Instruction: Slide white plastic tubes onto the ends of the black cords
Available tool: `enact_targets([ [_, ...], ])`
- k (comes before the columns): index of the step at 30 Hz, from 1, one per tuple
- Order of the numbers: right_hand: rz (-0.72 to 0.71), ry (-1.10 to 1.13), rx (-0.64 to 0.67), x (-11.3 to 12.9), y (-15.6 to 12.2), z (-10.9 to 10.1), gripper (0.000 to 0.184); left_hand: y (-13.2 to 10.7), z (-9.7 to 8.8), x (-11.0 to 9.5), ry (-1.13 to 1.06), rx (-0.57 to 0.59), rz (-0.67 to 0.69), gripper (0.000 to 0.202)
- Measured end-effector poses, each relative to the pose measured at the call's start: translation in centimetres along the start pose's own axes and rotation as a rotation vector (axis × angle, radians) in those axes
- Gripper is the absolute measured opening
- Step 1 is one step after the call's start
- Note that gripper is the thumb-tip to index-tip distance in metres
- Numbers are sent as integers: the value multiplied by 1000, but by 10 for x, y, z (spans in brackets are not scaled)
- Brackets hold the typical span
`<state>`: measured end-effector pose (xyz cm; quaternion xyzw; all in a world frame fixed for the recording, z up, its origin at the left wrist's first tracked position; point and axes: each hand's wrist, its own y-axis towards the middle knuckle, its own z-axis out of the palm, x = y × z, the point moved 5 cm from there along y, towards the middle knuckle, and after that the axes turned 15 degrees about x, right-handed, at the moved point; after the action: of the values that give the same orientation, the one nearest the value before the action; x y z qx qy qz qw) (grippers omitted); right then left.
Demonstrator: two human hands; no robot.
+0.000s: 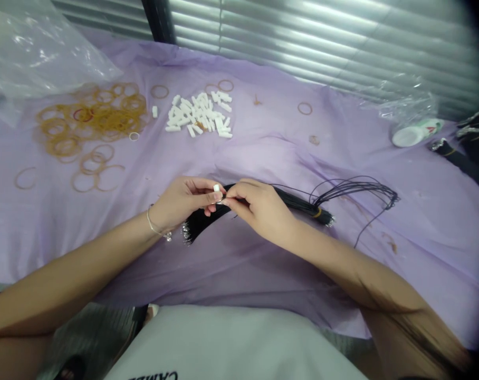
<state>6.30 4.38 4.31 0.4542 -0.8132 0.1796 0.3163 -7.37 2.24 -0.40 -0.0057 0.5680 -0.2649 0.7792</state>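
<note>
My left hand (pixel 180 199) pinches a small white plastic connector housing (pixel 216 188) between thumb and fingers. Close against it, my right hand (pixel 263 207) has its thumb and index finger pressed together on a thin black wire, whose end is mostly hidden by the fingers. Under both hands lies a bundle of black wires (pixel 200 224) with shiny metal tips at its left end. Toward the right, a rubber band (pixel 317 212) circles the wires near more metal tips. Loose black wires (pixel 352 189) loop out to the right of the bundle.
Beyond my hands is a pile of white connector housings (pixel 198 112). Many tan rubber bands (pixel 116 117) lie to its left, near a clear plastic bag (pixel 45 58). At the right are a white cup (pixel 411 135) on its side and another black wire bundle (pixel 455 155). A purple cloth (pixel 263 153) covers the table.
</note>
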Motion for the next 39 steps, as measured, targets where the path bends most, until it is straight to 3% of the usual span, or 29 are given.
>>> enact_targets([
  [4,-82,-78,-14,-1,-5,-8,13,2,-1,-1,-105,23,-25,14],
  [10,-158,-220,-238,14,-14,-30,14,2,-1,-2,-122,14,-23,14],
  [16,-15,-208,-64,21,-13,-21,11,1,-1,-2,-118,0,-11,17],
  [23,44,-268,-13,6,-6,-5,17,2,-1,-1,-90,9,-9,17],
  [30,82,-232,-33,2,-5,-4,16,2,-1,-1,-73,16,3,14],
  [39,-27,-319,-83,3,-3,7,22,2,0,-2,-71,22,3,14],
])
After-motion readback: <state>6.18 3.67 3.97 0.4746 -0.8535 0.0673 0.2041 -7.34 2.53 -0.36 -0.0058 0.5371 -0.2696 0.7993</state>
